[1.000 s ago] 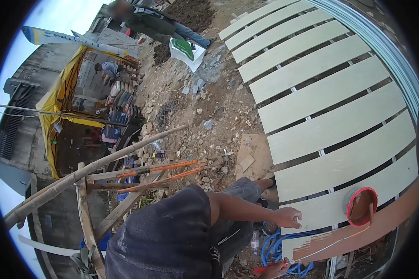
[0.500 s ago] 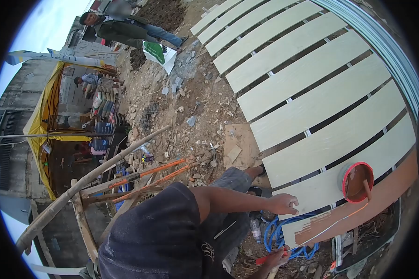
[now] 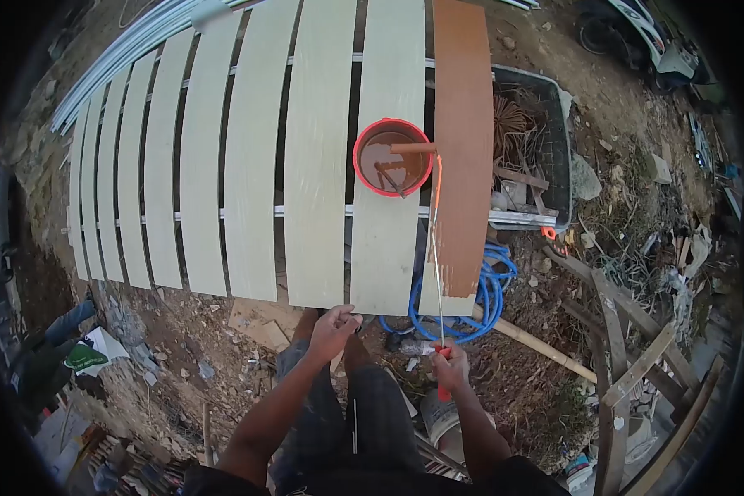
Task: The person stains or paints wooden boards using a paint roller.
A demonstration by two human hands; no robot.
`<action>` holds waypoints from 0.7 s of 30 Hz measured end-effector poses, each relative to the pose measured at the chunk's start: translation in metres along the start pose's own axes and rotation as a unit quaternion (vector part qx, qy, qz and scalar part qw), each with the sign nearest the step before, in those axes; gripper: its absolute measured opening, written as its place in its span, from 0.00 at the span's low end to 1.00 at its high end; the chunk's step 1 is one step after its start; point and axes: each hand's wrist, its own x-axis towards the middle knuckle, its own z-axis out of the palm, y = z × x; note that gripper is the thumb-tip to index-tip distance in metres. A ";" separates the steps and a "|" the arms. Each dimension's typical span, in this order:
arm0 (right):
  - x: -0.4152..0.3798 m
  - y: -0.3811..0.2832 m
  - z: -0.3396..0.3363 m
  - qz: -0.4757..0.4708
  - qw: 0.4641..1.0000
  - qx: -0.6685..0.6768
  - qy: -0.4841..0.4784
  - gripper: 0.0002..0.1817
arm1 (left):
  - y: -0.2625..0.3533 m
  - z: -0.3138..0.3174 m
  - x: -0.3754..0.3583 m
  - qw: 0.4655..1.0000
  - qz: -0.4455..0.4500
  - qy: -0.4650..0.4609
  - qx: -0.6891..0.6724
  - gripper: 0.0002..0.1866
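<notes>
My right hand (image 3: 450, 370) is closed around the red handle (image 3: 444, 393) of a long paint roller. The roller's thin rod (image 3: 434, 248) runs up to its brown-coated sleeve (image 3: 413, 149), which lies over the right rim of a red-rimmed bucket (image 3: 357, 169) holding brown paint. A paint-covered stick leans inside the bucket. Under the bucket is a pale board (image 3: 384, 256); beside it, the rightmost board (image 3: 463, 182) is coated brown, with a ragged pale patch at its near end. My left hand (image 3: 332, 331), loosely curled and holding nothing, hovers by the boards' near ends.
More pale boards (image 3: 256, 165) lie side by side on metal rails (image 3: 525, 217). A blue hose (image 3: 492, 302) coils beneath the near ends. A scrap-filled tub (image 3: 564, 157) stands right, with a wooden frame (image 3: 616, 372) nearer. Rubble covers the ground; a motorbike (image 3: 636, 37) is parked far right.
The camera view has swung round and levelled, now facing the boards. My right hand keeps hold of the paint roller, its sleeve still at the bucket. My left hand stays near the board ends.
</notes>
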 end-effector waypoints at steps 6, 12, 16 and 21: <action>-0.005 0.010 0.004 -0.002 1.000 -0.022 -0.011 0.09 | -0.005 0.001 0.003 1.000 -0.011 -0.005 -0.002 0.28; -0.010 0.016 0.015 0.038 0.999 -0.006 -0.017 0.11 | 0.004 0.012 0.002 0.999 -0.024 -0.037 0.029 0.26; -0.029 0.019 0.012 -0.017 0.999 -0.005 -0.030 0.13 | 0.002 0.019 0.002 0.998 -0.030 -0.043 0.034 0.26; -0.076 0.028 0.001 -0.033 0.997 -0.059 0.026 0.17 | 0.002 0.027 0.008 0.996 -0.038 -0.058 0.049 0.28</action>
